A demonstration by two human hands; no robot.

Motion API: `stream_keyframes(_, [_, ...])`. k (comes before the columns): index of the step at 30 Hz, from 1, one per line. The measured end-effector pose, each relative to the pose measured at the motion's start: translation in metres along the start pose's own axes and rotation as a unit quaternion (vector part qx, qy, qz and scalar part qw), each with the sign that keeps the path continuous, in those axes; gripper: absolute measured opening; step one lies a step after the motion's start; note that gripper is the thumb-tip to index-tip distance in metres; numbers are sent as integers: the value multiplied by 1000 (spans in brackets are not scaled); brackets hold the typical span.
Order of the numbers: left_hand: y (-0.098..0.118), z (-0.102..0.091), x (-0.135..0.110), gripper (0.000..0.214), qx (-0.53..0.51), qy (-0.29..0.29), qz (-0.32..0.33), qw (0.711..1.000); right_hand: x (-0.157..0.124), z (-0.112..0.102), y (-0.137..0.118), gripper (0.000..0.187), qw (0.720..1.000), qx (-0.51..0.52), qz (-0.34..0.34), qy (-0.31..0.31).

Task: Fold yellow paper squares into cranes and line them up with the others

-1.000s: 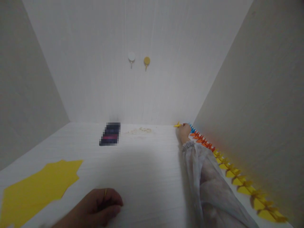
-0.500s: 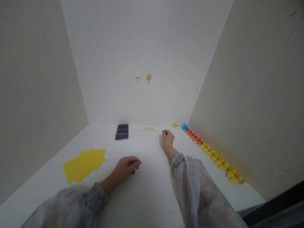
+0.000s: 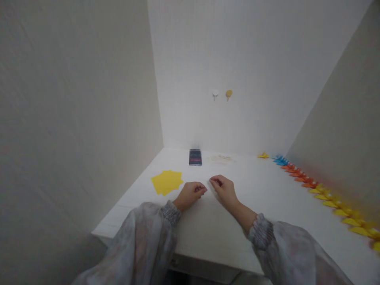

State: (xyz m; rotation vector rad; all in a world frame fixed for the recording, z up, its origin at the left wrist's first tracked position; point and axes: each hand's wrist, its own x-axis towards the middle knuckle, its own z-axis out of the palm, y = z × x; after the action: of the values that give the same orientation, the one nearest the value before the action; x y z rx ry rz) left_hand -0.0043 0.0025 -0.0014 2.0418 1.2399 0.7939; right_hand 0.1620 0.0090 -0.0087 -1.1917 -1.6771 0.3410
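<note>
My left hand [image 3: 190, 195] is near the middle of the white table [image 3: 213, 241], its fingers curled and the thumb pressed to the index finger. Facing it across a small gap is my right hand [image 3: 226, 192], closed in a pinch as well. Whatever may be between the fingertips of either hand is too small to make out. Several square yellow paper sheets [image 3: 166, 182] lie fanned in an overlapping stack, just beyond and to the left of my left hand.
A dark, pixelated flat device [image 3: 195, 157] lies near the back wall. Right of it are small pale bits [image 3: 224, 158]. Folded paper birds [image 3: 310, 183] in blue, orange and yellow line the right side; one yellow paper bird [image 3: 263, 155] stands apart. Two hooks [image 3: 228, 94] hang on the wall.
The view has swung left, so things appear farther right. My right hand has come back from the far part of the table, closer to my left hand. Both hands stay closed.
</note>
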Motion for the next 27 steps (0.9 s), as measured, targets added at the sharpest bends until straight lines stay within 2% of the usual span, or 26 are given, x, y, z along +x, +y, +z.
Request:
stream_keyframes(3, [-9,-13,1,24,179,109,35,977,3,-3,14,18,1000,-3,-10,-29])
stream_keyframes(4, [-13,-17,2,29,232,135,21,963,3,-2,19,19,1000,1,4,-28])
stream_keyframes(6, [-22,-22,2,52,308,169,-72,933,4,0,27,19,999,6,29,-20])
stream_keyframes(8, [-29,-26,2,63,340,150,-173,912,3,4,30,19,999,5,36,-21])
stream_keyframes(10, [-33,-28,1,58,362,116,-216,899,2,6,28,18,999,-4,21,-36])
stream_keyframes(15, [-34,-36,-4,35,388,69,-193,898,-1,4,18,15,995,-36,-38,-81])
stream_keyframes(22, [-42,-45,-4,34,382,45,-157,909,-3,3,18,13,993,-48,-46,-100])
stream_keyframes(27, [-47,-50,-3,34,378,70,-150,911,-4,3,17,13,992,-47,-47,-108])
